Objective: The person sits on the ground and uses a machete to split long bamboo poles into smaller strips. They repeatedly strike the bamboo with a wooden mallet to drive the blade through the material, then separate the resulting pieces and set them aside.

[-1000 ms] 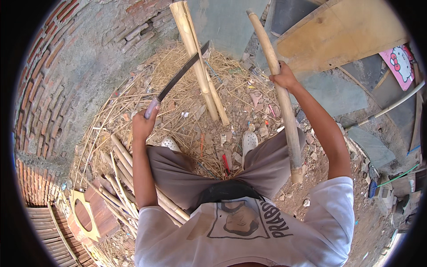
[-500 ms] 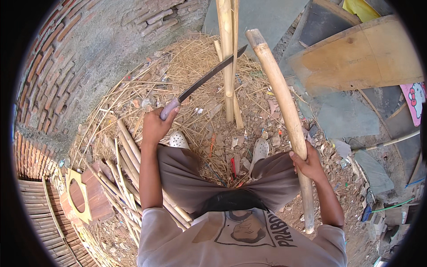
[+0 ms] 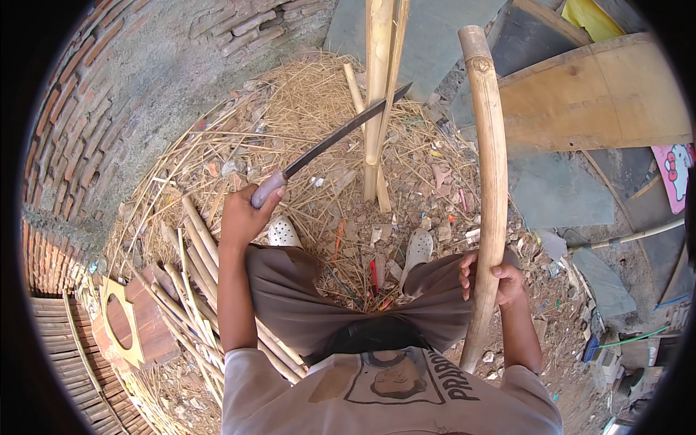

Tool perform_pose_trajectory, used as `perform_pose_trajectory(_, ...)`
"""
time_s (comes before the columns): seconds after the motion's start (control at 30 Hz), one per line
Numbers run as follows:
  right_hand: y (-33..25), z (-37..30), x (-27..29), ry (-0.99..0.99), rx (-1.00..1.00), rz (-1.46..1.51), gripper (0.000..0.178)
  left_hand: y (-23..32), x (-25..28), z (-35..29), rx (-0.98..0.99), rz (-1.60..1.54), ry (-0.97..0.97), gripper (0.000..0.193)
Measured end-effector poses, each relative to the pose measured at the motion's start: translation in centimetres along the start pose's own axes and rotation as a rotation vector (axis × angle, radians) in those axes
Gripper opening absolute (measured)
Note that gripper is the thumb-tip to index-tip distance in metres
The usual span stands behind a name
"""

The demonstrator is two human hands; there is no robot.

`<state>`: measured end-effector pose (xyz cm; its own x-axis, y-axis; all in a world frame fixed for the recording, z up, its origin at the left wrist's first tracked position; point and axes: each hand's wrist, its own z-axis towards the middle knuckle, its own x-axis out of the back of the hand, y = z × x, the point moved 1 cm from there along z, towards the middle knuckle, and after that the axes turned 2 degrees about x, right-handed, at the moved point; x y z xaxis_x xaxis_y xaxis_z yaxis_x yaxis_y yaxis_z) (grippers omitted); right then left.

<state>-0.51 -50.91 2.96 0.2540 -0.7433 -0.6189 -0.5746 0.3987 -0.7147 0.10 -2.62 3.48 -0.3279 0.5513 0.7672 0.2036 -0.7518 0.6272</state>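
- From my distant seat I see the left hand (image 3: 246, 216) closed round the greyish-purple handle of a long knife (image 3: 337, 138); the dark blade points ahead and to the right of those fingers.
- The right hand (image 3: 493, 279) is wrapped round a thick, gently curved bamboo pole (image 3: 489, 167): fingers curl past its left side, the thumb lies against its right. Most of the pole reaches ahead of this grip; a shorter end runs back toward the body.
- I judge the pole stiff and fairly light for its bulk, smooth enough to roll in a loose grip, and hard to break. With more length ahead of the fingers, it would probably feel front-heavy; a hold nearer the middle should balance better.
- Ahead and to the right of the left fingers are split bamboo pieces (image 3: 377, 58). The blade crosses them in my view; I cannot tell whether it touches.
- Behind the left fingers, beside the forearm, lies a heap of thin poles (image 3: 201, 230). Loose straw (image 3: 312, 94) covers the ground ahead of that hand.
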Motion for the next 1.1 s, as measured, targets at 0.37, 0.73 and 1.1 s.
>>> perform_pose_trajectory(0.37, 0.9, 1.6, -1.5, 0.223, 0.152, -0.298, 0.034, 0.3, 0.1, -0.1, 0.029, 0.068, -0.024, 0.045)
perform_pose_trajectory(0.73, -6.2, 1.5, -6.3, 0.476, 0.562, -0.879, 0.040, -0.1, -0.2, -0.3, 0.025, 0.062, -0.025, 0.042)
perform_pose_trajectory(1.1, -11.0, 2.4, -7.2, 0.469, 0.054, -1.024, 0.035, -0.1, -0.1, -0.2, -0.021, 0.069, -0.043, 0.046)
